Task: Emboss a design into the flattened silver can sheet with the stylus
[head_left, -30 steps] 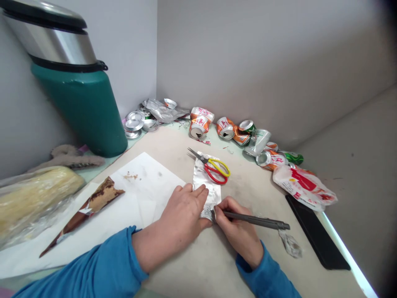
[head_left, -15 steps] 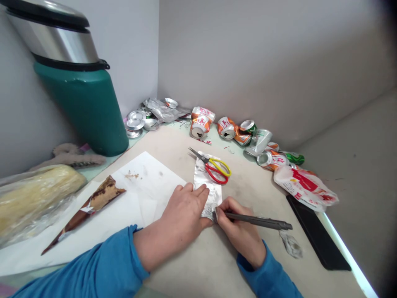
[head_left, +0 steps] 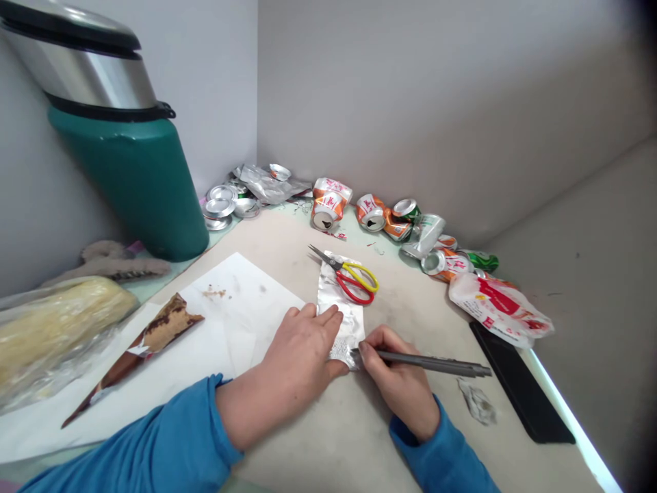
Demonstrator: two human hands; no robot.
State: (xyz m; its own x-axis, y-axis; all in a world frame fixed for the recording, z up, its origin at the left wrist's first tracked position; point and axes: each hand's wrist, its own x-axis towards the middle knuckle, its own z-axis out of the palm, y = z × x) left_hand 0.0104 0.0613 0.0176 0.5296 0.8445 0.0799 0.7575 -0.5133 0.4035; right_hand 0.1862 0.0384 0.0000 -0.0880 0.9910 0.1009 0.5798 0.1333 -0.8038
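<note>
A strip of silvery aluminium sheet (head_left: 351, 318) lies on the beige work surface, its near end covered in small dents. My left hand (head_left: 300, 349) rests flat across the strip's left side, fingers stretched out, pressing it down. My right hand (head_left: 397, 373) is closed around a dark grey pen (head_left: 431, 363), held low and slanting to the right. The pen's tip touches or nearly touches the dented end. On the far part of the strip lie scissors (head_left: 349, 274) with one red and one yellow handle, blades pointing to the far left.
A green bottle (head_left: 133, 185) stands at the left, near a bagged yellowish bundle (head_left: 61, 318). A brown cone (head_left: 138, 349) lies on white paper (head_left: 226, 349). Cut and crushed cans (head_left: 331, 203) line the back. At the right are a plastic bag (head_left: 500, 308), a black slab (head_left: 523, 387) and a crumpled scrap (head_left: 478, 402).
The pen's back end has swung slightly outward to the right, and the right hand has shifted a little on the strip. The whole view has moved slightly. My left hand keeps its place on the sheet.
</note>
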